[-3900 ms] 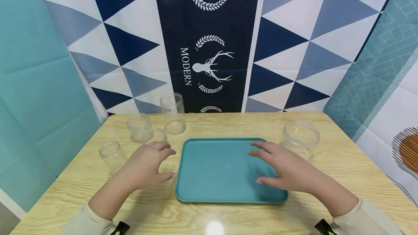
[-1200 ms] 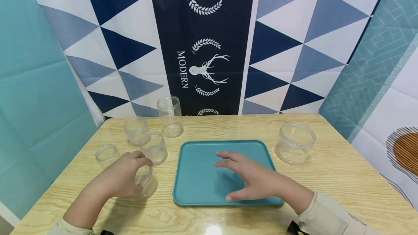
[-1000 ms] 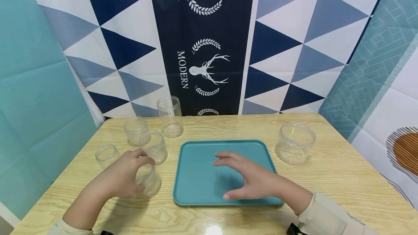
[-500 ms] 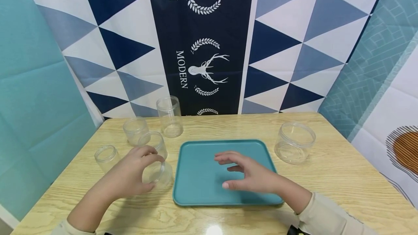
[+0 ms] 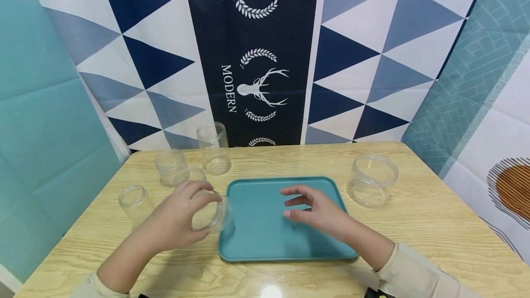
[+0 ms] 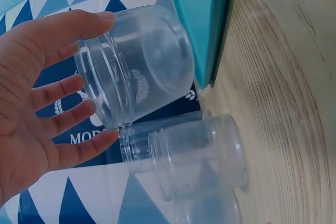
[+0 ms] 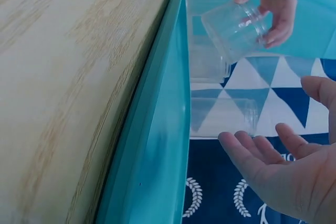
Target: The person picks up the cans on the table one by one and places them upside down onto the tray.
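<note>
My left hand (image 5: 178, 217) grips a clear plastic jar (image 6: 157, 56) by its threaded rim, thumb on one side and fingers on the other. Held in the air, the jar leans with its base toward the teal tray (image 5: 265, 243) and overlaps the tray's left edge in the head view. In the right wrist view the same jar (image 7: 231, 30) looks tilted and see-through, with nothing visible inside. Over the right half of the tray hovers my right hand (image 5: 320, 213), fingers spread and loosely bent, holding nothing.
Left of the tray stand a tall jar (image 5: 214, 151), a short jar (image 5: 169, 169), a narrow jar (image 5: 135, 203) and another jar (image 5: 190, 174) partly behind my left hand. A wide jar (image 5: 372, 180) stands right of the tray. Patterned cloth (image 5: 256, 59) hangs behind the table.
My left hand has lifted the jar from the table and carried it right to the tray's left edge. My right hand moved left over the tray earlier, then shifted slightly back right.
</note>
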